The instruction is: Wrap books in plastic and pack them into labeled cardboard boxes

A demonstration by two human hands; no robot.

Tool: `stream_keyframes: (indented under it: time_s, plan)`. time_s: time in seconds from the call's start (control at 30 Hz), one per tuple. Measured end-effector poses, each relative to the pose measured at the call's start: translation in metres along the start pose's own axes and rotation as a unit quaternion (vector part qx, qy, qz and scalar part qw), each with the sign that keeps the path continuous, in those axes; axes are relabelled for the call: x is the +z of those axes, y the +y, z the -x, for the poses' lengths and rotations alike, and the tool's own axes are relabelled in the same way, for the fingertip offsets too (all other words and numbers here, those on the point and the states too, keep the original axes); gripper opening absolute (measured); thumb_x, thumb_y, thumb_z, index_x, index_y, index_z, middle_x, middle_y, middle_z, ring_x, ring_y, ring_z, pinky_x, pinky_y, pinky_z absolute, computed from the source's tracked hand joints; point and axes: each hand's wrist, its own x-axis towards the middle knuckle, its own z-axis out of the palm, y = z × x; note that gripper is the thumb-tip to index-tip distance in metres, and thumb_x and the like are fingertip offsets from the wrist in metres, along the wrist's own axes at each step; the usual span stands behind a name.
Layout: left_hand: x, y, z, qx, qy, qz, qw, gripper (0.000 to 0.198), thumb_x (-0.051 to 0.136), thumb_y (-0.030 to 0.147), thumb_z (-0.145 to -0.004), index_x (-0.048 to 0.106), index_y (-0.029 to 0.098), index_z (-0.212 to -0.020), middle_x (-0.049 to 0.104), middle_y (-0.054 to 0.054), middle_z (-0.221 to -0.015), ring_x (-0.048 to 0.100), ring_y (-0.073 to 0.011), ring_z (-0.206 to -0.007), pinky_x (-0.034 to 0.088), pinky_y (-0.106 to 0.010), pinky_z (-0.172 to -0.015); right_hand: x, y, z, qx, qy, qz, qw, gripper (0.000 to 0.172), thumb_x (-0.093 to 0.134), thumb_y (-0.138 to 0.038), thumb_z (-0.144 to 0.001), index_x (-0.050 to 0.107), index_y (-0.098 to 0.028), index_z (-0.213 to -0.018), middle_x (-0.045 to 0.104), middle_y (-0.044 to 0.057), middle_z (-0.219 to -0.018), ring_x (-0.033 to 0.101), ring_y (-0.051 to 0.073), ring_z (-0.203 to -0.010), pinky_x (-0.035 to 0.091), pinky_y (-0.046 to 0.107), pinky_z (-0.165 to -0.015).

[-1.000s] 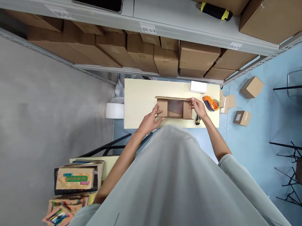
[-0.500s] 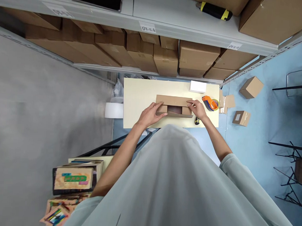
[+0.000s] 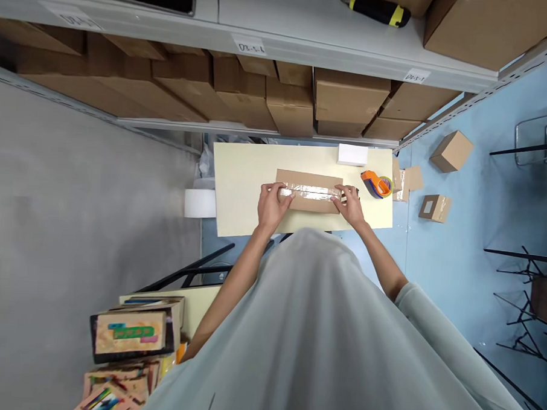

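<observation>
a closed cardboard box [image 3: 302,178] lies on the pale yellow table [image 3: 242,194], a strip of clear tape [image 3: 313,192] running along its upturned side. the left hand [image 3: 270,210] grips the box's left end, thumb and fingers bent over it; the right hand [image 3: 352,209] grips the right end the same way. just beside the right hand sits an orange and blue tape dispenser [image 3: 371,183], and a white box [image 3: 352,154] stands by the table's far edge. beyond, brown cartons [image 3: 290,106] fill a shelf; above them lies a black and yellow cutter [image 3: 377,9].
</observation>
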Motion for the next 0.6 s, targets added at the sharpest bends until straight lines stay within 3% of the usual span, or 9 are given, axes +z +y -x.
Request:
stream_keyframes:
  time_s: [0.13, 0.23, 0.33, 0.5, 0.6]
  plan:
    - [0.002, -0.004, 0.003, -0.006, 0.016, 0.011, 1.000, 0.036, 0.081, 0.040, -0.099, 0.073, 0.029, -0.132, 0.063, -0.014, -0.140, 0.071, -0.0338, -0.132, 0.059, -0.051, -0.120, -0.020, 0.028, -0.004, -0.018, 0.041, 0.024, 0.999, 0.049, 0.054, -0.053, -0.115, 0.065, -0.023, -0.152, 0.067, 0.019, -0.149, 0.073, 0.031, -0.127, 0.062, 0.048, -0.114]
    - [0.005, -0.005, 0.003, -0.006, 0.028, 0.012, 1.000, 0.037, 0.082, 0.040, -0.097, 0.074, 0.029, -0.131, 0.064, -0.014, -0.139, 0.071, -0.0336, -0.132, 0.059, -0.050, -0.119, -0.052, 0.063, -0.016, 0.090, 0.122, 0.108, 0.983, 0.045, 0.058, -0.048, -0.112, 0.067, -0.016, -0.142, 0.071, 0.026, -0.146, 0.064, 0.039, -0.144, 0.050, 0.061, -0.127]
    - [0.007, -0.005, 0.003, -0.013, 0.033, 0.009, 0.999, 0.036, 0.081, 0.041, -0.097, 0.074, 0.029, -0.131, 0.064, -0.014, -0.139, 0.071, -0.0337, -0.132, 0.059, -0.050, -0.118, -0.073, 0.093, -0.030, 0.182, 0.129, 0.153, 0.963, 0.046, 0.067, -0.042, -0.105, 0.065, -0.009, -0.138, 0.068, 0.034, -0.150, 0.060, 0.045, -0.146, 0.044, 0.070, -0.127]
    - [0.008, -0.004, 0.005, -0.027, 0.033, 0.001, 0.999, 0.037, 0.081, 0.042, -0.097, 0.073, 0.029, -0.132, 0.064, -0.014, -0.139, 0.070, -0.0336, -0.133, 0.058, -0.051, -0.120, -0.067, 0.107, -0.046, 0.219, 0.116, 0.131, 0.960, 0.042, 0.063, -0.044, -0.109, 0.065, -0.008, -0.130, 0.071, 0.036, -0.141, 0.063, 0.039, -0.141, 0.038, 0.058, -0.129]
    - [0.008, -0.003, 0.009, -0.020, 0.032, 0.009, 0.999, 0.036, 0.080, 0.039, -0.098, 0.072, 0.029, -0.132, 0.064, -0.014, -0.140, 0.069, -0.0324, -0.134, 0.057, -0.049, -0.122, -0.059, 0.103, -0.049, 0.222, 0.127, 0.137, 0.957, 0.042, 0.058, -0.046, -0.110, 0.066, -0.008, -0.126, 0.074, 0.034, -0.132, 0.066, 0.038, -0.133, 0.039, 0.060, -0.128]
